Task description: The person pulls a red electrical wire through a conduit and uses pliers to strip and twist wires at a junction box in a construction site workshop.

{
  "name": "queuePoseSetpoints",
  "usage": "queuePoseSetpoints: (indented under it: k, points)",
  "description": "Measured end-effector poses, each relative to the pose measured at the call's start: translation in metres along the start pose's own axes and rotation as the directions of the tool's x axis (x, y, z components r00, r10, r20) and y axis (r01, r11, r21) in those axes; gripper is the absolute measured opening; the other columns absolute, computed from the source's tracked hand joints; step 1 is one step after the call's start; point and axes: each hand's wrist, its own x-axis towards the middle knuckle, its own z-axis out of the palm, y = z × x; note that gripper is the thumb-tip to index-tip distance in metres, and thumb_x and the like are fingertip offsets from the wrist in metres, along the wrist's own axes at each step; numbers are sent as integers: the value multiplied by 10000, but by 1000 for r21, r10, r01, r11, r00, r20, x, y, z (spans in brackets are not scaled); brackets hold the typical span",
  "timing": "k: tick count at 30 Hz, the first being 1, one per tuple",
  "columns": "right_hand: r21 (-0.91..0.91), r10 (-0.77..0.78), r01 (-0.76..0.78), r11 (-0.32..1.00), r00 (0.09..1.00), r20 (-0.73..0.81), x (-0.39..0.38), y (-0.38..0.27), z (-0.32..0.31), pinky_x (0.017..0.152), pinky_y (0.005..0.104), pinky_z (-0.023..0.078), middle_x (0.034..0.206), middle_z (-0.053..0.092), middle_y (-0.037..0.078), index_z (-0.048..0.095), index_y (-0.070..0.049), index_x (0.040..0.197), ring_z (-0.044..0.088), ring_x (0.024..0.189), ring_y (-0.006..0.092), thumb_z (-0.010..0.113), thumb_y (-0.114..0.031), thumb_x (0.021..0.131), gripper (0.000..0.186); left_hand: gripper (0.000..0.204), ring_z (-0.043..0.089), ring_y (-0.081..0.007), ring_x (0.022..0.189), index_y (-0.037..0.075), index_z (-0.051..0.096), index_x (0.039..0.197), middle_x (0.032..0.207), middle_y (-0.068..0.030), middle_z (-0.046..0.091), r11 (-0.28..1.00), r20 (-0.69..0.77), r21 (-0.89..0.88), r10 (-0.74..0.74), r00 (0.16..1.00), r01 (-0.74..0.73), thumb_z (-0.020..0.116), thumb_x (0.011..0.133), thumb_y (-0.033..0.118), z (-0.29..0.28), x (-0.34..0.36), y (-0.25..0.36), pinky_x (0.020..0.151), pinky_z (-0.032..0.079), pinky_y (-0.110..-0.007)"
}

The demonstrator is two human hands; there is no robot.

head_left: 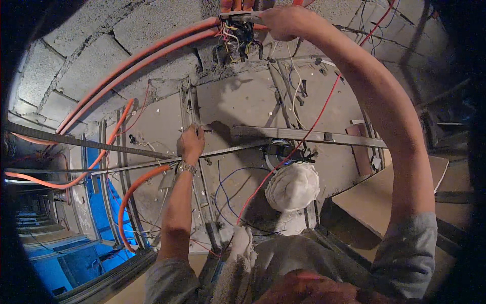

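Note:
My right hand reaches up to the wall, its fingers bent at the right edge of an electrical box crowded with white, yellow and black wires. A flat grey piece lies across the top of the box at my fingertips; whether I grip it is unclear. Lower left, my left hand is closed near crossing metal channels, with a small dark tip showing at the fingers. What it holds is mostly hidden. A bracelet or watch circles that wrist.
Orange conduits run along the block wall into the box. A thin red wire hangs across the middle. A pale rounded lump sits near a blue wire coil. Board sheets lie at right.

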Motion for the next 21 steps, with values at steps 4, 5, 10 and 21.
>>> queuePoseSetpoints:
  k: [4,5,10,21]
  points:
    - [-85,-8,21,996,989,145,22,17,14,724,511,600,1095,758,157,747,-67,1126,748,926,373,650,-75,807,333,334,710,-438,882,52,678,1067,941,-229,728,998,-15,-19,55,998,-56,598,991,367,-1,3,11,761,559,-540]
    - [-178,-14,52,983,977,211,20,20,13,841,489,562,1180,719,173,520,-98,1373,713,996,364,568,-174,943,439,329,709,-436,880,46,677,1063,936,-226,728,997,-54,-33,69,996,-71,604,986,357,1,3,11,754,558,-537]
    - [-78,114,-85,993,826,553,-30,-22,-65,1014,478,497,1397,621,175,383,-72,1565,636,1226,335,518,-287,1061,565,308,710,-433,879,37,675,1055,924,-224,726,999,-74,-8,40,996,-41,615,973,328,4,1,2,737,555,-533]
    - [75,89,-90,993,996,16,-63,-19,-39,708,510,596,1010,760,196,714,-1,1091,750,886,390,586,-45,833,292,370,687,-473,919,44,685,1074,991,-255,712,998,71,-53,-21,997,25,576,1005,392,-8,2,9,786,549,-560]
